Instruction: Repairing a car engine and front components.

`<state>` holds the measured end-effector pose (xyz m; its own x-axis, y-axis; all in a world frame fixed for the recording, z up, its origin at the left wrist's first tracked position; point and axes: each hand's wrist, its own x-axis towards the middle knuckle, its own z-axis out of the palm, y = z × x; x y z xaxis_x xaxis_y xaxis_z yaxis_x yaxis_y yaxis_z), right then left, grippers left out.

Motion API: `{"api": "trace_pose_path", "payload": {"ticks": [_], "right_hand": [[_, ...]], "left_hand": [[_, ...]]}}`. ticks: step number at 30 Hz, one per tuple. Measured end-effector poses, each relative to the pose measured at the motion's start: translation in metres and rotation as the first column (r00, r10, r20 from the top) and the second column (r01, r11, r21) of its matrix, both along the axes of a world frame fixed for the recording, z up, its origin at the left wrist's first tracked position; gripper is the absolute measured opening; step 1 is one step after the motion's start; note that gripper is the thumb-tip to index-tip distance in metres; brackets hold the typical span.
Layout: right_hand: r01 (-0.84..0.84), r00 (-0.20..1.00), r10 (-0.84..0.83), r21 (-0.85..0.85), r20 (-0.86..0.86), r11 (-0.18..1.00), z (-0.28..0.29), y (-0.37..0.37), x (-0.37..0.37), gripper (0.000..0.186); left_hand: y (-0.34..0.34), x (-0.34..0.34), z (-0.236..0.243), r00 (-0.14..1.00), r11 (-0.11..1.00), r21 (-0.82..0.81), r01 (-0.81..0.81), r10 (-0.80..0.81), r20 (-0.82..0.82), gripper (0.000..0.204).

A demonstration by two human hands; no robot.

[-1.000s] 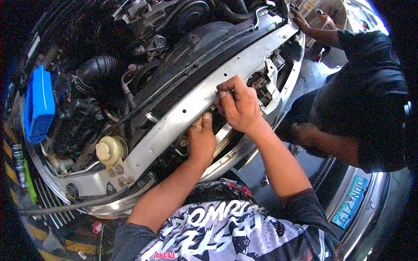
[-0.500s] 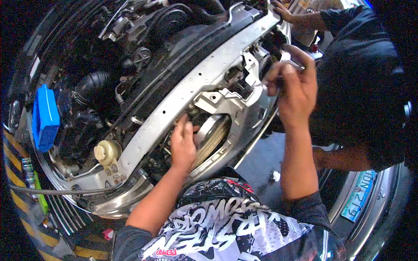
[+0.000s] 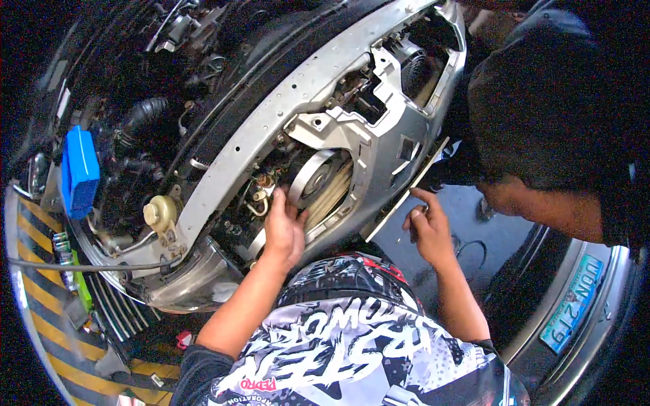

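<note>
My left hand (image 3: pixel 284 230) reaches into the front opening of a car with its fingers stretched and apart. Beside the fingertips are a small brass-coloured fitting with a bent pipe (image 3: pixel 261 193) and a round silver-rimmed part (image 3: pixel 316 177) behind the bumper opening; whether I touch either is unclear. My right hand (image 3: pixel 431 227) hovers over the floor, off the front of the grey bumper (image 3: pixel 389 172). Its index finger points outward while the others curl loosely, and no object shows in it. Above the left hand runs the silver front crossmember (image 3: pixel 264 118).
A blue rectangular air filter (image 3: pixel 80 172) stands at the engine bay's left, near a yellowed reservoir cap (image 3: pixel 160 213). At right, a co-worker in dark clothing stands close, with a forearm (image 3: pixel 548 206) reaching in. Another car's bumper (image 3: pixel 575 311) is at lower right.
My right hand has come down and away from the bumper's top edge. The co-worker's hand has left the crossmember's far end. My left hand stays at the opening, a little lower.
</note>
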<state>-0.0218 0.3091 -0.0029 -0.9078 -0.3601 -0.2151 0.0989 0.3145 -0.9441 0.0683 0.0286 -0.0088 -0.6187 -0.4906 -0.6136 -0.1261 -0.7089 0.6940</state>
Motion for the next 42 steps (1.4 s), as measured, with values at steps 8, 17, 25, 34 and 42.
{"api": "trace_pose_path", "payload": {"ticks": [8, 17, 25, 34, 42], "right_hand": [[-0.082, 0.996, 0.087, 0.134, -0.032, 0.988, 0.013, 0.003, 0.009, 0.039], [-0.146, 0.984, 0.153, 0.088, -0.088, 0.985, 0.028, -0.013, 0.014, 0.038], [-0.111, 0.94, 0.12, 0.046, -0.319, 0.993, 0.075, -0.046, 0.006, 0.035], [-0.175, 0.681, 0.253, 0.182, -0.687, 0.968, 0.129, -0.14, -0.01, 0.019], [-0.168, 0.57, 0.355, 0.318, -0.741, 0.933, 0.124, -0.211, -0.032, 0.016]], "left_hand": [[0.013, -0.029, -0.048, 0.972, 0.956, 0.211, -0.204, 0.223, -0.071, 0.054], [0.01, -0.022, -0.035, 0.983, 0.965, 0.184, -0.184, 0.183, 0.024, 0.071], [-0.004, 0.017, 0.022, 0.968, 0.936, -0.351, -0.029, -0.061, -0.243, 0.057], [-0.059, -0.049, 0.028, 0.866, 0.913, 0.305, 0.271, -0.093, -0.491, 0.023], [-0.061, -0.068, 0.024, 0.914, 0.863, 0.406, 0.299, -0.137, -0.382, 0.026]]}}
